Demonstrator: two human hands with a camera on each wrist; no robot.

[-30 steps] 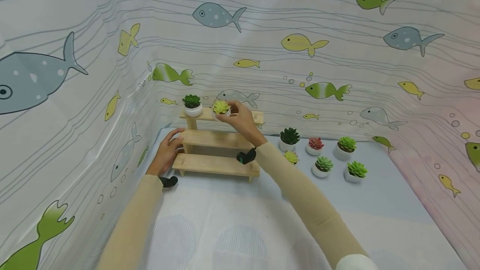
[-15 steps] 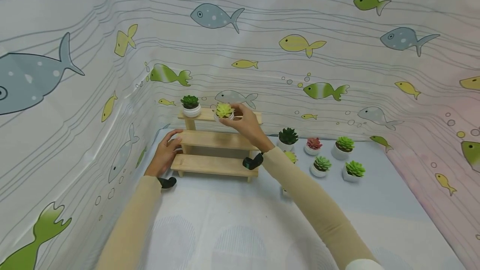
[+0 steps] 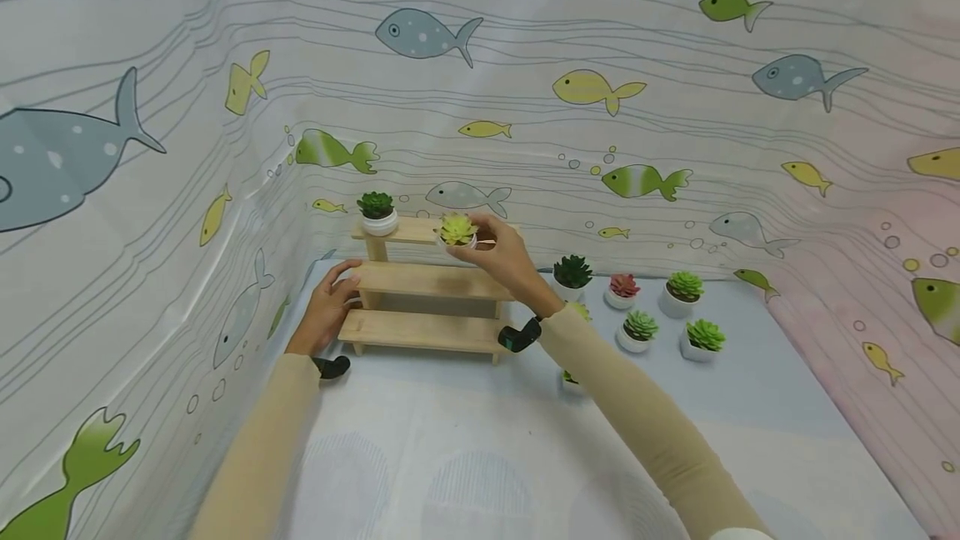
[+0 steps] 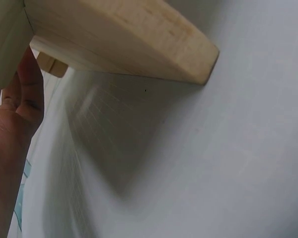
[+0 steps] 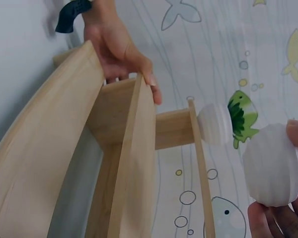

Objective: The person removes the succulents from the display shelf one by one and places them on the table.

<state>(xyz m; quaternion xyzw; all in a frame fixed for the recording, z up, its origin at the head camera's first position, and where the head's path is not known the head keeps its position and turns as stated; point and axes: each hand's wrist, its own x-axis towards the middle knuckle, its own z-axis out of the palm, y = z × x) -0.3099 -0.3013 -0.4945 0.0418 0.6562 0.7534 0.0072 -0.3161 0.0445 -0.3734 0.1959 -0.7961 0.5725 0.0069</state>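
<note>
A three-tier wooden plant stand [image 3: 431,280] stands against the back wall. My left hand [image 3: 327,302] grips its left side at the middle tier; in the right wrist view the thumb and fingers of that left hand [image 5: 120,52] lie at the board's end. My right hand [image 3: 512,261] pinches a small white pot with a yellow-green succulent [image 3: 457,229] over the top tier. From the right wrist, the held ribbed pot [image 5: 272,166] shows apart from the top board. A dark green succulent in a white pot [image 3: 378,215] sits at the top tier's left end.
Right of the stand, several potted succulents stand on the pale cloth, among them a dark green one [image 3: 572,273], a red one [image 3: 622,290] and a bright green one [image 3: 703,340]. Fish-print sheets [image 3: 420,123] close in the back and sides.
My right hand has carried the yellow-green succulent a little to the right along the top tier. The left hand has stayed on the stand.
</note>
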